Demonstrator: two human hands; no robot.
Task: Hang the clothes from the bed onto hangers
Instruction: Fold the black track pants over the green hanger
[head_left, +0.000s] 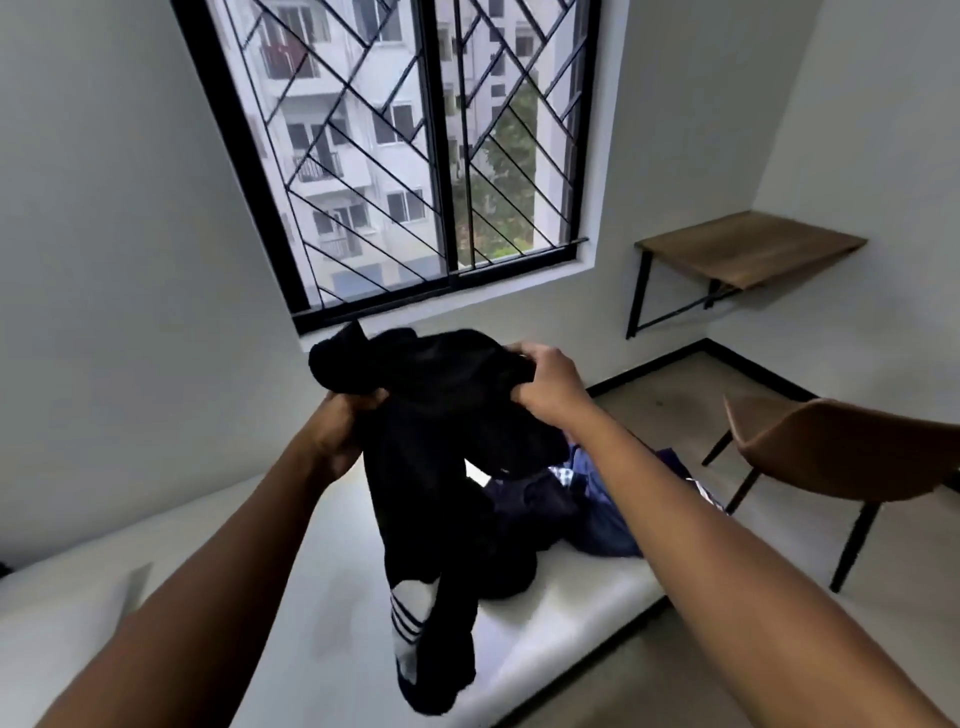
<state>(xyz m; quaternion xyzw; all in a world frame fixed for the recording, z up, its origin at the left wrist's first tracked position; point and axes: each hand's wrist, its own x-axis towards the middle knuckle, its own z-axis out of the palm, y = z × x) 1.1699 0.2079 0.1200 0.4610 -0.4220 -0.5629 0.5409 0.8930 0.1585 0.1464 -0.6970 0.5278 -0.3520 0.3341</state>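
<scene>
I hold a black garment (441, 415) with white stripes near its lower end up in the air above the bed (291, 587). My left hand (345, 428) grips its bunched left side, and my right hand (545, 384) grips the top right edge. The garment hangs down past the mattress edge. Behind it on the white mattress lies a pile of dark blue clothes (587, 504), partly hidden by the black garment and my right forearm. No hanger is visible.
A barred window (415, 156) fills the wall ahead. A wooden wall-mounted desk (748, 249) stands at the right corner. A brown chair (831, 457) sits on the floor right of the bed, close to my right arm.
</scene>
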